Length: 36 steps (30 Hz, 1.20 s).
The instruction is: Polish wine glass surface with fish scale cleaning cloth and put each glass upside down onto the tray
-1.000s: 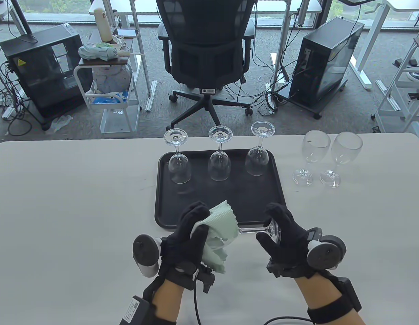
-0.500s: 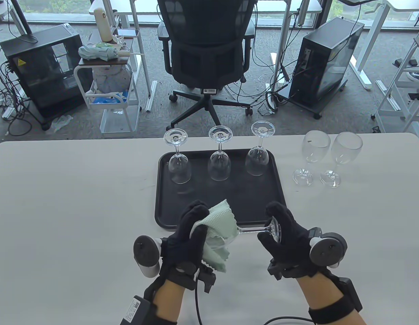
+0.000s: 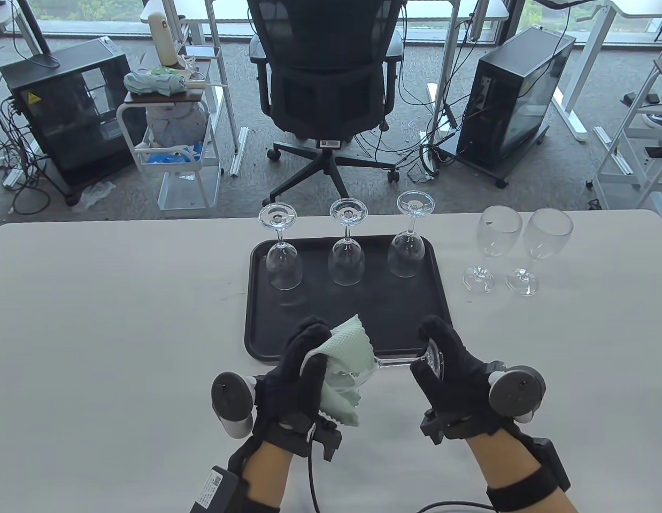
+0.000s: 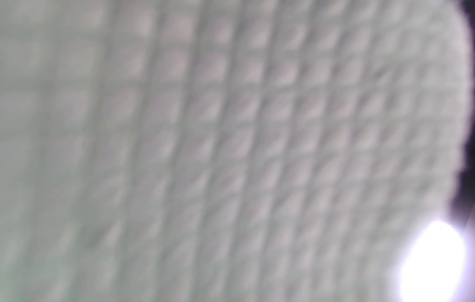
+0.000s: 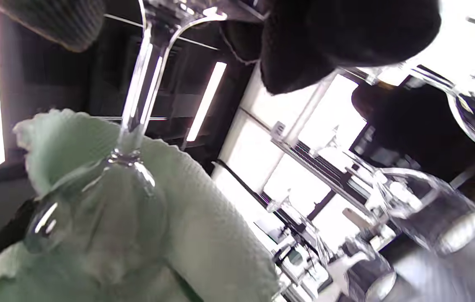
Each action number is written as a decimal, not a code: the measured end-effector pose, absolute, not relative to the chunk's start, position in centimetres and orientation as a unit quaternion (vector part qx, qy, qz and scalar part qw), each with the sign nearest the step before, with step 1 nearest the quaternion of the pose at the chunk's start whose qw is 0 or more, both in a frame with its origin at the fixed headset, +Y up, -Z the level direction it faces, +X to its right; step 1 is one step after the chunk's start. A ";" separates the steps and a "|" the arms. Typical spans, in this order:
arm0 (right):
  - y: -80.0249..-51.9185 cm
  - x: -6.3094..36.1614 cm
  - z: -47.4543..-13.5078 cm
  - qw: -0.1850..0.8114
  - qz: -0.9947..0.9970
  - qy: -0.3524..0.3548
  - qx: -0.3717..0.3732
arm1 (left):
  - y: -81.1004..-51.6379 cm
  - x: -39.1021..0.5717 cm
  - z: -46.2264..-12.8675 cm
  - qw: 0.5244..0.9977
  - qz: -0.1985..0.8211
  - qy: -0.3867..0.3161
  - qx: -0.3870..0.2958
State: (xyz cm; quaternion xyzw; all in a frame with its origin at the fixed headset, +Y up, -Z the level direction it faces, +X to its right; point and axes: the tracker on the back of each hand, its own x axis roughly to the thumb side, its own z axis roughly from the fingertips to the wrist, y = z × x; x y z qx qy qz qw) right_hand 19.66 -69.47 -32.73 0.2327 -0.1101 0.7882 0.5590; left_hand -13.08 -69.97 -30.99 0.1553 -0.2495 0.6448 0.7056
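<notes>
A wine glass [image 3: 398,363] lies sideways in the air over the near edge of the black tray [image 3: 427,299]. My right hand [image 3: 443,363] grips its foot, stem pointing left. My left hand [image 3: 304,363] wraps the pale green fish scale cloth [image 3: 347,352] round the bowl. In the right wrist view the stem [image 5: 141,84] runs down into the bowl [image 5: 94,209], which is swathed in cloth [image 5: 203,218]. The left wrist view is filled by the blurred cloth [image 4: 220,151]. Three glasses [image 3: 284,264] [image 3: 346,259] [image 3: 407,251] stand upside down along the tray's far side.
Two upright wine glasses [image 3: 497,235] [image 3: 545,238] stand on the white table [image 3: 95,320] to the right of the tray. Beyond the table's far edge are an office chair [image 3: 325,80], computer towers and a small cart.
My right hand has turned slightly on the glass foot, its tracker dropping a little. The cloth's hanging edge has shifted slightly. Glass and left hand stay in place.
</notes>
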 end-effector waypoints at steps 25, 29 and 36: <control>-65.3 18.8 -38.9 0.044 0.963 -0.253 0.085 | -70.1 -15.2 -31.7 0.672 0.688 -0.220 0.166; -64.4 18.5 -40.3 0.063 0.971 -0.218 0.081 | -70.1 -15.3 -31.7 0.669 0.690 -0.219 0.168; -64.8 19.4 -40.5 0.104 0.975 -0.184 0.066 | -70.1 -15.6 -31.8 0.655 0.704 -0.217 0.168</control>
